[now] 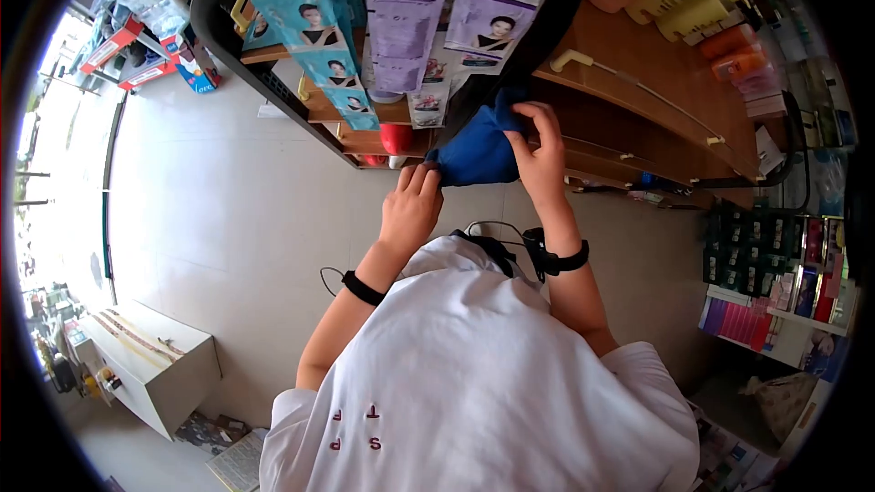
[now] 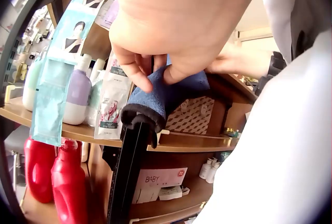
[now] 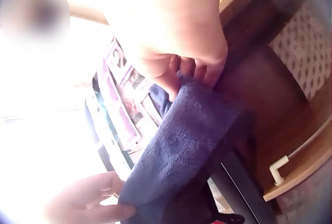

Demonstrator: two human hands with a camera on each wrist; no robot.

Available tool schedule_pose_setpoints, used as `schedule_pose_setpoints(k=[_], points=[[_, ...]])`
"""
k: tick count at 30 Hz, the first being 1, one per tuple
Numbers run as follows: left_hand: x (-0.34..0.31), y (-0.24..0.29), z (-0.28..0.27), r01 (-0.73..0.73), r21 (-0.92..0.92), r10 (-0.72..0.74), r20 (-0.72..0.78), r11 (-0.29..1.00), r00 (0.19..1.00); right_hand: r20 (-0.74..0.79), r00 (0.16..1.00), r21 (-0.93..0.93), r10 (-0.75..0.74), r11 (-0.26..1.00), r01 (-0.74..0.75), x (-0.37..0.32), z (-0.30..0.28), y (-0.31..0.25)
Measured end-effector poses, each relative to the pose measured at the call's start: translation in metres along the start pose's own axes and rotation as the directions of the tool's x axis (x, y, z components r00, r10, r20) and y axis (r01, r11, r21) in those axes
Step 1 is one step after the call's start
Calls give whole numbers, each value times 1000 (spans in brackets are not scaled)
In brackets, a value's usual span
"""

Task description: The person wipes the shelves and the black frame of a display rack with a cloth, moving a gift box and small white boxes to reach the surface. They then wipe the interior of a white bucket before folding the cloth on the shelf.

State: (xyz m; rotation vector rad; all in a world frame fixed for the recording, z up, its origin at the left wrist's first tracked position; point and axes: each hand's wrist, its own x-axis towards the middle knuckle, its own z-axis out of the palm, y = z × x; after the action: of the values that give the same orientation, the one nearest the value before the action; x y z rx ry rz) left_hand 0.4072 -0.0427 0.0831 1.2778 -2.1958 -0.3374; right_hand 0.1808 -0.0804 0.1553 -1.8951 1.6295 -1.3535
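A blue cloth (image 1: pixel 478 153) with a dark edge is stretched between both hands beside the dark shelf post. The left hand (image 1: pixel 412 210) pinches its lower left end; in the left wrist view the thumb and fingers of the left hand (image 2: pixel 166 32) hold the cloth (image 2: pixel 150 97) over the post (image 2: pixel 127 172). At the cloth's upper right end, the right hand (image 1: pixel 544 159) pinches it between thumb and fingers. The right wrist view shows the right hand (image 3: pixel 181 42) gripping a fold of the cloth (image 3: pixel 181 136), which hangs down toward the left hand (image 3: pixel 88 200).
Teal sachets (image 1: pixel 319 36) and purple sachets (image 1: pixel 401 9) hang in strips on the rack. Red bottles (image 2: pixel 67 182) stand on a lower shelf (image 2: pixel 36 211). Wooden shelves (image 1: pixel 638 91) extend to the right. A white cabinet (image 1: pixel 173 383) stands at the lower left on the pale floor (image 1: pixel 237 191).
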Motion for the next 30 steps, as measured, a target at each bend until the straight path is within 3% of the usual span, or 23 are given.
schedule_pose_setpoints(k=[2,4,6,8,9,12,13,14,16,17,18,20,22,24,30], points=[[9,17,-4,-28,20,29,-79,999,996,-116,993,-1,-33,999,33,2,-14,-19],[21,35,-9,-16,48,25,-191,999,981,-223,922,-247,-317,933,261,3,-36,-35],[35,56,-13,-52,57,63,-216,997,974,-293,895,-254,-337,930,267,5,-56,-43],[48,74,-9,-30,-85,1,-323,996,946,-335,844,-342,-420,888,307,8,-76,-45],[51,80,-4,26,-200,-81,-274,979,958,-339,839,-366,-426,881,300,14,-83,-40],[71,100,2,-4,-218,-64,-305,976,950,-250,907,-328,-340,911,251,32,-95,-16],[71,104,7,70,-247,-136,-262,967,955,-191,938,-321,-289,921,219,36,-94,-3],[71,106,10,41,-241,-105,-258,970,961,-220,932,-330,-287,921,206,37,-94,6],[72,109,14,190,-276,-250,-201,942,947,-154,935,-351,-320,902,251,37,-94,17],[72,112,15,180,-317,-257,-221,931,941,-144,933,-380,-331,889,257,34,-91,24],[75,114,15,163,-311,-237,-217,936,947,-164,931,-384,-327,890,246,33,-95,24],[81,118,16,41,-176,-104,-370,984,923,-135,941,-317,-309,914,255,31,-106,28],[88,132,12,48,-153,-104,-383,987,918,-130,951,-323,-279,919,225,30,-120,34],[97,143,11,-72,-68,34,-450,995,892,-141,951,-324,-275,920,218,27,-134,44],[121,201,26,-205,134,243,-425,970,872,-210,954,-312,-214,939,142,11,-194,80]])
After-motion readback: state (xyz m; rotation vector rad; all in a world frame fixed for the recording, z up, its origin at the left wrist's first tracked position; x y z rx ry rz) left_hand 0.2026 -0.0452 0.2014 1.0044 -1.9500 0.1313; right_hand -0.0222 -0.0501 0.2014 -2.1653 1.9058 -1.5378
